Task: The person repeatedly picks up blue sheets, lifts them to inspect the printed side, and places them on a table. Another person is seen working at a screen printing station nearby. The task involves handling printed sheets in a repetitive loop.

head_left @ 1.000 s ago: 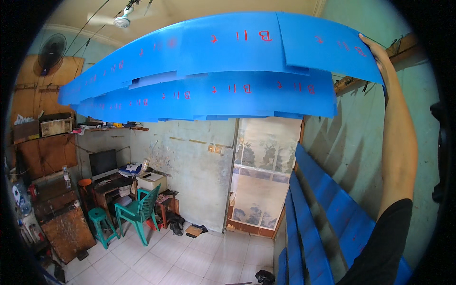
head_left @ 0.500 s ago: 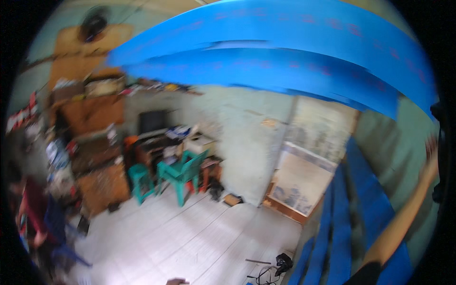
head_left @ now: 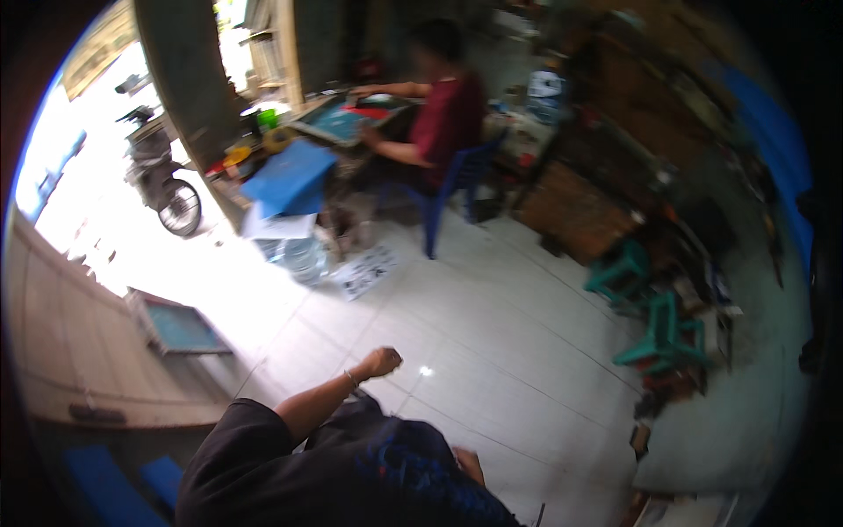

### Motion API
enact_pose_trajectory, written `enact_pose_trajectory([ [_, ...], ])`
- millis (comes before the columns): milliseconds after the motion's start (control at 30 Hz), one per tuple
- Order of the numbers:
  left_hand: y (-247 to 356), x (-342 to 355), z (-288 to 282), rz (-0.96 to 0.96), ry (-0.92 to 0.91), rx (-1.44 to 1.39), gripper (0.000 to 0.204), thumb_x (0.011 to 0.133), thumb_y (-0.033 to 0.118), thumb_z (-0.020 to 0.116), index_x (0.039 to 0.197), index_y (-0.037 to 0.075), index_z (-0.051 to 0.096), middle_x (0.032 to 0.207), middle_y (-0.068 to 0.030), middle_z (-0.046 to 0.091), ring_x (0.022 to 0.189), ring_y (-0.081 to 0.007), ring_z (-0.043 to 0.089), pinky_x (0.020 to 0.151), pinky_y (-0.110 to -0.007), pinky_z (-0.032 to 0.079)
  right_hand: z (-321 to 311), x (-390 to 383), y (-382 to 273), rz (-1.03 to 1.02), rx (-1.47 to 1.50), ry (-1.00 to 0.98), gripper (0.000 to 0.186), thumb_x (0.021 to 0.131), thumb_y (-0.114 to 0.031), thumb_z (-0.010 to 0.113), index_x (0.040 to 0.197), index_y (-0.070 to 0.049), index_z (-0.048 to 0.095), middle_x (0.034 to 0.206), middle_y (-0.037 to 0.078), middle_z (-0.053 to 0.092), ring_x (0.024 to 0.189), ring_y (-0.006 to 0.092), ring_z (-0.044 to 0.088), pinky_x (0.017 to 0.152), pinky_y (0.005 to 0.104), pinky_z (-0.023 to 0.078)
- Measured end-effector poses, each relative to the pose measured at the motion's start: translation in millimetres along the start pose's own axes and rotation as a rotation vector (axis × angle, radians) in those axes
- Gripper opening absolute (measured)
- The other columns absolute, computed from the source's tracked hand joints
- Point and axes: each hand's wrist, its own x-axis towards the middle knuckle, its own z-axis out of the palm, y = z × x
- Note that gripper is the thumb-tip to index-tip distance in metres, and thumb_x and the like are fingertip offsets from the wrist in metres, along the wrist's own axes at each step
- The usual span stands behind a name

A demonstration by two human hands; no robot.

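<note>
My left hand (head_left: pixel 381 362) hangs in front of my body above the tiled floor, its fingers curled closed with nothing showing in them. A bracelet circles that wrist. Only part of my right hand (head_left: pixel 470 465) shows beside my dark shirt; its fingers are hidden. Neither hand touches any object that I can see. Farther ahead, a co-worker in a dark red shirt (head_left: pixel 450 123) sits on a blue plastic chair (head_left: pixel 448 189) with both hands at a framed screen (head_left: pixel 342 119) on a table. Blue sheets (head_left: pixel 290 176) are stacked near that table.
A framed panel (head_left: pixel 184 327) leans at the left by a wooden board (head_left: pixel 97 351). A motorcycle (head_left: pixel 162 176) stands outside the bright doorway. Printed paper (head_left: pixel 364 270) lies on the floor. Green plastic stool (head_left: pixel 622 268) and green chair (head_left: pixel 665 338) stand right, near wooden cabinets (head_left: pixel 575 206).
The view has swung left, from the hanging blue strips toward the doorway and the seated co-worker. My right arm, raised by the wall before, is now low beside my body.
</note>
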Motion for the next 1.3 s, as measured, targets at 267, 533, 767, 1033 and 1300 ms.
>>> enact_pose_trajectory([
  [267, -192, -155, -176, -0.828, 1.107, -0.965, 0.02, 0.082, 0.018, 0.044, 0.091, 0.003, 0.052, 0.083, -0.0108, 0.063, 0.062, -0.0185, 0.06, 0.052, -0.028, 0.046, 145, 313, -293, 0.378, 0.26, -0.457, 0.019, 0.086, -0.02, 0.055, 0.097, -0.005, 0.053, 0.085, 0.009, 0.061, 0.072, 0.0181, 0.061, 0.061, 0.0293, 0.051],
  [533, -208, -241, -65, -1.276, 1.096, -1.352, 0.012, 0.08, 0.016, 0.046, 0.083, 0.005, 0.05, 0.064, -0.0085, 0.055, 0.043, -0.0211, 0.05, 0.038, -0.031, 0.038, 279, 548, -390, 0.471, 0.016, -0.633, 0.02, 0.084, -0.019, 0.055, 0.098, -0.006, 0.052, 0.085, 0.008, 0.059, 0.069, 0.0192, 0.059, 0.06, 0.031, 0.05],
  [767, -118, -161, -60, -1.257, 0.834, -1.01, 0.023, 0.085, 0.017, 0.05, 0.099, -0.002, 0.052, 0.081, -0.0129, 0.062, 0.062, -0.0236, 0.06, 0.054, -0.033, 0.049, 445, 703, -456, 0.532, 0.103, -0.574, 0.036, 0.083, -0.02, 0.057, 0.117, -0.011, 0.05, 0.08, 0.005, 0.056, 0.061, 0.0147, 0.053, 0.052, 0.0294, 0.047],
  [1033, -71, 9, -259, -0.907, 0.835, -1.204, 0.037, 0.092, 0.027, 0.047, 0.118, 0.001, 0.047, 0.108, -0.0101, 0.059, 0.092, -0.0189, 0.059, 0.078, -0.031, 0.047, 547, 782, -480, 0.398, 0.0, -0.359, 0.026, 0.074, -0.02, 0.069, 0.095, -0.006, 0.064, 0.07, 0.003, 0.059, 0.054, 0.0117, 0.051, 0.045, 0.0287, 0.04],
  [1300, -49, 169, -387, -0.351, 0.572, -1.601, 0.067, 0.09, 0.051, 0.036, 0.135, 0.003, 0.025, 0.134, -0.01, 0.037, 0.121, -0.0238, 0.038, 0.1, -0.042, 0.031, 518, 661, -515, 0.593, 0.577, -0.745, 0.01, 0.082, -0.01, 0.054, 0.079, -0.001, 0.053, 0.065, 0.014, 0.06, 0.056, 0.0261, 0.062, 0.052, 0.0337, 0.056],
])
